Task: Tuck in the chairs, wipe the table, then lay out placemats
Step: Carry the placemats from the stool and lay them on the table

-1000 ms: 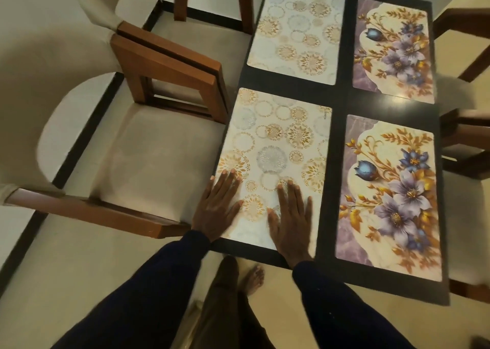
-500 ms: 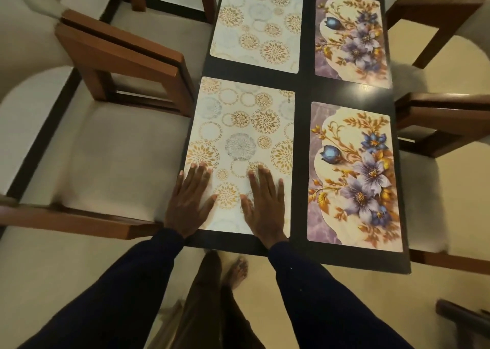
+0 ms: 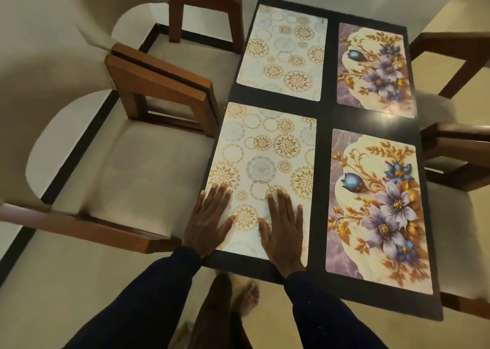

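Note:
Several placemats lie flat on the black table [image 3: 323, 115]. The near left one, a white placemat with gold circles [image 3: 265, 163], has both my hands pressed flat on its near end. My left hand [image 3: 209, 221] rests on its left edge, fingers spread, partly over the table edge. My right hand [image 3: 285, 229] lies palm down nearer the middle. A second gold-circle placemat [image 3: 283, 51] sits at the far left. Two purple-flower placemats lie on the right, one near [image 3: 376, 205] and one far [image 3: 376, 67].
Wooden chairs with cream cushions stand along the table's left side, one near [image 3: 132, 168] and one far [image 3: 206, 12]. More chairs [image 3: 456, 147] line the right side. My foot [image 3: 246, 295] shows on the tiled floor below the table's near edge.
Both hands stay flat on the near left placemat. The view has shifted, so the table sits further right and lower in the frame than half a second ago.

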A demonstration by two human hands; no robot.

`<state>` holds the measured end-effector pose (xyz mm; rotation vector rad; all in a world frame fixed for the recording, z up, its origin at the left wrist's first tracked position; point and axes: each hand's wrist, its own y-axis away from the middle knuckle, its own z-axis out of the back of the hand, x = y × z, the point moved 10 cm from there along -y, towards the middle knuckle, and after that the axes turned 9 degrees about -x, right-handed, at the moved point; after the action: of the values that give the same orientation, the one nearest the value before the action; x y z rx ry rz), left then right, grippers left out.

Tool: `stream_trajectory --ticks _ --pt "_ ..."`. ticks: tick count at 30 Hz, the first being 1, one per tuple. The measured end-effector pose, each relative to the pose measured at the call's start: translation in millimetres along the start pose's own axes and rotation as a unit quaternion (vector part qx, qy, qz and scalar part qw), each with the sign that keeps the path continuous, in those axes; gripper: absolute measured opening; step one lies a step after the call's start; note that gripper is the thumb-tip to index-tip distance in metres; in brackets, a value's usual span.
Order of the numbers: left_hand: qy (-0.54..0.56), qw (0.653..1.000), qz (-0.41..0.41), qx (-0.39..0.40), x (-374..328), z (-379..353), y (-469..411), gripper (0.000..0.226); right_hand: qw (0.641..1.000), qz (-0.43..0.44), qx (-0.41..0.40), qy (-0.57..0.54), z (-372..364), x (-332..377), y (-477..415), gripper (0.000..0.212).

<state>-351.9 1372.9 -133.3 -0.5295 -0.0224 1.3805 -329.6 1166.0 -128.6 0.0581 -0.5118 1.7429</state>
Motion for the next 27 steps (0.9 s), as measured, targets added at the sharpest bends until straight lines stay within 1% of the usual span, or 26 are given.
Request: stream_trajectory --ticks 8,15,19,27 --pt "0.016 1.000 0.005 0.015 2 -3 -2 0.071 1.000 0.001 -0.001 0.018 0 0 1 0.071" --pt "0.035 0.999 0.005 0.006 4 0 -5 0.069 0.999 -0.002 0.006 0.032 -5 1 0 0.072" --pt "0.032 0.999 0.005 -0.003 2 1 -6 0.070 0.999 0.002 0.005 0.036 -7 0 1 0.072" --pt "0.024 1.000 0.008 0.010 6 1 -8 0.071 0.999 0.008 -0.002 0.031 -10 2 -3 0.071"
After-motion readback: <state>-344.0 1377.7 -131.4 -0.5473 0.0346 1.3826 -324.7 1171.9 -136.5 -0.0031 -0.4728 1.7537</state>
